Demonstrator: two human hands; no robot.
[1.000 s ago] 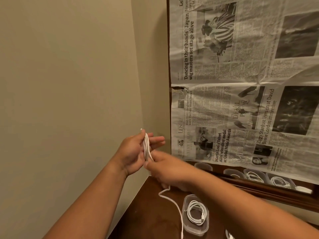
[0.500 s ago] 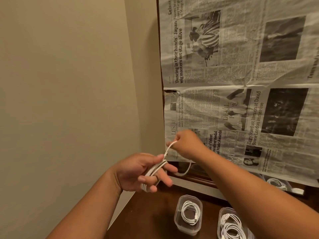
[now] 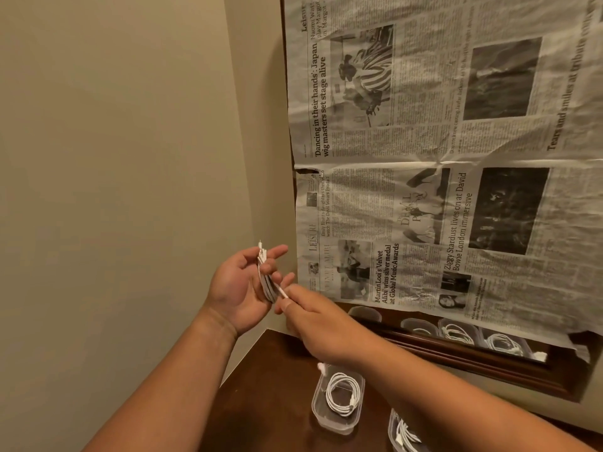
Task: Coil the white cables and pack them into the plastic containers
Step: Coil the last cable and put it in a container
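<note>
Gripping one cable (image 3: 265, 275): left hand (image 3: 236, 290), right hand (image 3: 321, 326); two containers (image 3: 321, 415) (image 3: 393, 433).

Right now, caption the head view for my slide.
Left hand holds a coiled white cable, right hand pinches its end; packed containers sit on the table.

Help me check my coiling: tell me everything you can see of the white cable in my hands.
The white cable is thin and smooth, seemingly plastic-sheathed, wound in several long loops across the fingers of the left hand, held upright in the air. A connector tip sticks up above the loops. The right hand pinches the strand leaving the bundle's lower end.
</note>
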